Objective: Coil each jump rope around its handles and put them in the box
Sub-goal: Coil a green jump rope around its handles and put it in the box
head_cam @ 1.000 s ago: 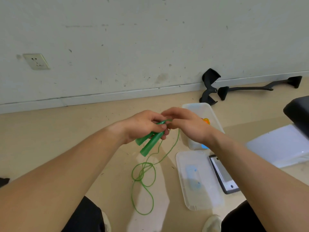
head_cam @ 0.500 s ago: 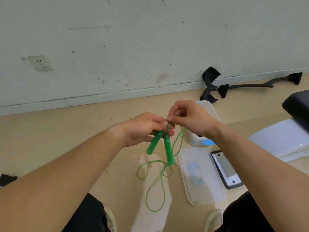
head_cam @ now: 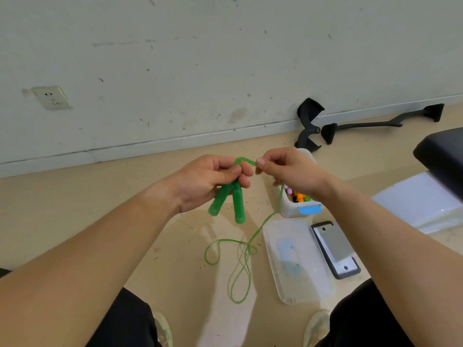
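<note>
Left hand [head_cam: 208, 181] fingers curled round two green handles [head_cam: 229, 202]. Right hand [head_cam: 288, 171] fingers pinch rope [head_cam: 246, 249]; slack loops on floor. Box [head_cam: 298, 209] beside right wrist.

Lid [head_cam: 300, 284] just before box [head_cam: 290, 209]

L hand [head_cam: 210, 180] grips both green handles [head_cam: 231, 202] by their tops; they hang down, splayed apart. R hand [head_cam: 288, 175] pinches the green cord [head_cam: 248, 249], a short arc of it btw the two hands. Rest of cord drops from R hand to loose loops on the floor [head_cam: 100, 196]. White box [head_cam: 290, 210] w/ blue tape sits behind R wrist, colourful bits inside; clear lid [head_cam: 300, 279] lies flat just in front of it.
</note>
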`<action>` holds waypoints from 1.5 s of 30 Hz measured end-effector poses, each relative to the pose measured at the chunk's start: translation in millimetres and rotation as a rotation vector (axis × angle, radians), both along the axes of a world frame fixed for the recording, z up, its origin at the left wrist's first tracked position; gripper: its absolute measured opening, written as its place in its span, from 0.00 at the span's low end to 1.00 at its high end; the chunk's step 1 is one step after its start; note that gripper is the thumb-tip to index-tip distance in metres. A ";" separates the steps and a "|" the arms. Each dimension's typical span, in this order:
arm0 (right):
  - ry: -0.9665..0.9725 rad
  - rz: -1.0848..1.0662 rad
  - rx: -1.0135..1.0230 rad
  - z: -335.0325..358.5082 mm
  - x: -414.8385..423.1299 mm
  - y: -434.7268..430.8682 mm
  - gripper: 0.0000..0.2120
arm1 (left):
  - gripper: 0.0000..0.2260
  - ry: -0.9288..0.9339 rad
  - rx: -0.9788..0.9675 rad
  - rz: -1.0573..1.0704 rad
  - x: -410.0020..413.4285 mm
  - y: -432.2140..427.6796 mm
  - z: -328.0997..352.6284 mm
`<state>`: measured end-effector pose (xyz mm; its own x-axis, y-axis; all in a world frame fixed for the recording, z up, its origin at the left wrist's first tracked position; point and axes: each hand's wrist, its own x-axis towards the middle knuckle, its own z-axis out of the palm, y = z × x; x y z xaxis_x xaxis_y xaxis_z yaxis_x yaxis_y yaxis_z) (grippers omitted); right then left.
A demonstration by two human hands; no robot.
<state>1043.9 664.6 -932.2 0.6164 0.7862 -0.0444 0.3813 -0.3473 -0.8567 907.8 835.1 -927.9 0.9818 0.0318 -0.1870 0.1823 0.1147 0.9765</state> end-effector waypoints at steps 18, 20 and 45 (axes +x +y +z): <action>0.150 -0.038 0.027 -5.2 -62.5 27.8 0.07 | 0.07 -0.086 0.133 0.641 13.3 -14.0 -21.6; 0.159 -0.033 0.063 -9.2 -71.0 30.6 0.05 | 0.07 -0.091 0.126 0.731 16.3 -16.6 -23.2; -0.562 -0.232 -0.383 -2.4 -44.1 16.3 0.13 | 0.14 0.015 0.204 0.335 18.6 -6.3 -9.0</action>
<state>999.8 680.9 -934.5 0.7767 0.6245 0.0822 0.6084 -0.7101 -0.3545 926.4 828.9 -936.9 0.9080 0.3878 -0.1583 0.1823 -0.0255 0.9829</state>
